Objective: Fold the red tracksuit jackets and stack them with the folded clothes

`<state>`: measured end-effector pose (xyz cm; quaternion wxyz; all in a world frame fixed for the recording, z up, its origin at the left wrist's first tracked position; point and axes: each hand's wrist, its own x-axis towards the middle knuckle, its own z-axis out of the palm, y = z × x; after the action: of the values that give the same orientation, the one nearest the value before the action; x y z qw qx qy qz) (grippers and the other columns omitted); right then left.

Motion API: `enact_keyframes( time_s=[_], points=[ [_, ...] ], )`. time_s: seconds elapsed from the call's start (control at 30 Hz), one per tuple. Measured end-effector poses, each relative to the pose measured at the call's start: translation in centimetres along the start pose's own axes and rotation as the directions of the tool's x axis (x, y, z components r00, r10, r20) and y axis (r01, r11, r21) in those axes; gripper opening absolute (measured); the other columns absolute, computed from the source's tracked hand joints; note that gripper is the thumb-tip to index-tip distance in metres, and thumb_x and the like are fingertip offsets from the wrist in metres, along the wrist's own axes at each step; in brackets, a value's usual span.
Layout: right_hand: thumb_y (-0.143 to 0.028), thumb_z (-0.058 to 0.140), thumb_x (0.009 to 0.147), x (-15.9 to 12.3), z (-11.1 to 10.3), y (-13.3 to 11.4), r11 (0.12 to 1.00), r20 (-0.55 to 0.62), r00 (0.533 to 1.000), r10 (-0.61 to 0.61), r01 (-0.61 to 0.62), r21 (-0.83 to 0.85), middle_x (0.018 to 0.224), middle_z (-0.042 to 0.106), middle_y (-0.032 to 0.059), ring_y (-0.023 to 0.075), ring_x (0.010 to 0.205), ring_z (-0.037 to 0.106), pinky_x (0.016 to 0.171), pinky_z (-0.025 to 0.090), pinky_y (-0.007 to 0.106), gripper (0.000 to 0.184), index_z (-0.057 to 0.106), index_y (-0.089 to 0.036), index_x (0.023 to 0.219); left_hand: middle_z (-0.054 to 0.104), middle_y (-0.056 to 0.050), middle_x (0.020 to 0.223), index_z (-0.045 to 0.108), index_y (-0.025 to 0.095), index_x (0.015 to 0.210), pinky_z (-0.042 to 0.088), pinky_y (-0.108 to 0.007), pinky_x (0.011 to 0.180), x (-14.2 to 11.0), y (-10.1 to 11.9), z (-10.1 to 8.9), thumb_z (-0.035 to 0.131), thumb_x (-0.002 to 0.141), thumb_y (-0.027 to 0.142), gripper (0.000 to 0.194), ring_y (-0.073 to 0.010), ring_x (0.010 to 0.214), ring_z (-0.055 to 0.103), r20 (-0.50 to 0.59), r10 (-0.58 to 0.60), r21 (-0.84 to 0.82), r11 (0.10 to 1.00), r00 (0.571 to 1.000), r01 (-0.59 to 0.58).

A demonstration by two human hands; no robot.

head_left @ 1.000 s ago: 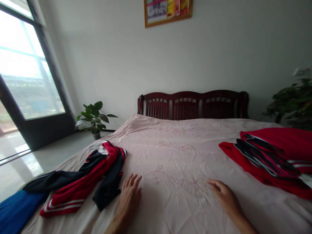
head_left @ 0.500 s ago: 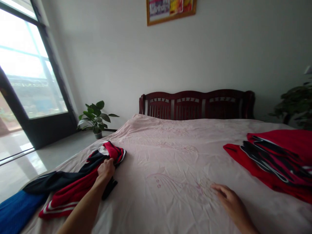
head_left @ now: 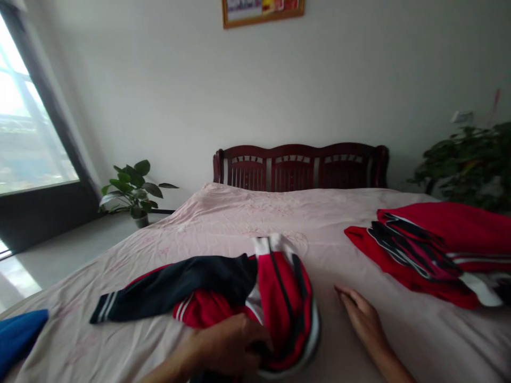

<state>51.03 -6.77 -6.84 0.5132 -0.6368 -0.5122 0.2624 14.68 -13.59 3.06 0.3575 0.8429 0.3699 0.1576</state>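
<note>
My left hand (head_left: 229, 343) is at the bottom middle of the view, shut on the folded edge of a red and navy track jacket (head_left: 281, 287) with white trim. One navy sleeve (head_left: 171, 284) with white stripes stretches out to the left over the pink bedcover (head_left: 331, 223). My right hand (head_left: 361, 319) lies flat on the cover, just right of the jacket and apart from it, holding nothing. Farther right lies a second red garment (head_left: 423, 250) with black and white bands.
A dark wooden headboard (head_left: 299, 167) stands at the bed's far end. A blue cloth (head_left: 18, 335) lies at the left edge. Potted plants (head_left: 131, 189) (head_left: 467, 165) stand on both sides, with a glass door (head_left: 27, 133) at the far left and a framed picture (head_left: 261, 8) above.
My left hand has drawn the jacket from the bed's left side to the middle, nearer me, and the sleeve has spread out. The whole view has shifted slightly left.
</note>
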Motion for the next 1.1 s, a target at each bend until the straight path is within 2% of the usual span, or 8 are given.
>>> enact_keyframes(
  time_s=[0.07,0.17,0.23,0.3,0.43,0.53,0.87,1.1],
  points=[
    [-0.058,0.053,0.072,-0.3,-0.2,0.1,0.999,-0.055,0.998,0.020,-0.018,0.038,0.116,0.072,0.0119,0.0315,0.116,0.063,0.104,0.047,0.042,0.054,0.071,-0.018,0.105,0.074,0.001,0.107,0.070,0.029,0.114,0.050,-0.022,0.078,-1.0,1.4,0.8,0.067,0.077,0.024,0.038,-0.0156,0.091,0.068,0.113,0.071,0.006,0.997,0.991,-0.072],
    [-0.059,0.053,0.075,-0.4,-0.1,0.5,0.996,-0.116,0.991,0.061,-0.052,0.077,0.124,0.068,0.0125,0.0317,0.121,0.059,0.106,0.045,0.042,0.059,0.066,-0.017,0.115,0.070,-0.001,0.119,0.067,0.031,0.118,0.048,-0.030,0.096,-2.1,0.2,-0.5,0.058,0.088,0.029,0.031,-0.0188,0.108,0.064,-0.205,-0.039,0.149,0.986,0.978,0.070],
    [-0.059,0.052,0.077,-0.3,0.0,1.0,0.994,-0.127,0.990,0.056,-0.043,0.096,0.132,0.063,0.0135,0.0317,0.125,0.056,0.109,0.042,0.043,0.064,0.060,-0.017,0.125,0.068,-0.005,0.124,0.068,0.027,0.118,0.043,-0.040,0.106,-2.6,-2.7,-1.4,0.055,0.091,0.032,0.030,-0.0236,0.117,0.060,-0.464,-0.071,0.302,0.924,0.883,0.234],
    [-0.058,0.052,0.079,-0.1,0.2,1.6,0.994,-0.131,0.990,0.044,-0.031,0.103,0.137,0.058,0.0157,0.0324,0.126,0.054,0.109,0.042,0.045,0.068,0.054,-0.015,0.132,0.065,-0.006,0.131,0.065,0.027,0.125,0.040,-0.046,0.110,-2.9,-6.3,-1.4,0.056,0.090,0.037,0.037,-0.0278,0.124,0.055,-0.614,-0.079,0.399,0.828,0.785,0.395],
    [-0.058,0.049,0.080,0.4,0.2,2.6,0.997,-0.207,0.978,0.005,0.011,0.078,0.141,0.050,0.0195,0.0349,0.128,0.050,0.109,0.040,0.049,0.073,0.047,-0.012,0.138,0.061,-0.004,0.138,0.060,0.029,0.133,0.042,-0.043,0.109,-2.9,-12.2,0.5,0.052,0.092,0.035,0.043,-0.0270,0.131,0.050,-0.631,-0.093,0.478,0.735,0.770,0.481],
    [-0.058,0.049,0.080,0.5,0.1,2.7,0.999,-0.273,0.962,-0.018,0.031,0.045,0.140,0.048,0.0204,0.0363,0.125,0.050,0.109,0.039,0.050,0.075,0.047,-0.011,0.138,0.060,-0.003,0.140,0.059,0.030,0.136,0.042,-0.042,0.109,-2.6,-14.1,1.9,0.051,0.091,0.031,0.045,-0.0276,0.134,0.047,-0.667,-0.101,0.497,0.678,0.738,0.542],
    [-0.058,0.046,0.081,0.5,0.2,2.8,0.997,-0.295,0.953,-0.071,0.059,-0.050,0.131,0.054,0.0202,0.0340,0.119,0.054,0.106,0.042,0.046,0.074,0.049,-0.010,0.137,0.061,-0.002,0.140,0.059,0.031,0.136,0.043,-0.043,0.109,-2.5,-14.7,2.1,0.050,0.092,0.033,0.045,-0.0280,0.136,0.046,-0.672,-0.072,0.506,0.683,0.737,0.527],
    [-0.043,0.038,0.081,3.0,-0.8,0.0,0.933,-0.298,0.934,-0.196,0.084,-0.349,0.129,0.061,0.0191,0.0345,0.124,0.052,0.109,0.037,0.049,0.061,0.058,-0.011,0.128,0.068,-0.004,0.128,0.066,0.026,0.123,0.043,-0.043,0.111,-3.3,-14.8,1.7,0.045,0.093,0.036,0.038,-0.0264,0.127,0.054,-0.720,0.014,0.372,0.851,0.693,0.369]
  ],
)
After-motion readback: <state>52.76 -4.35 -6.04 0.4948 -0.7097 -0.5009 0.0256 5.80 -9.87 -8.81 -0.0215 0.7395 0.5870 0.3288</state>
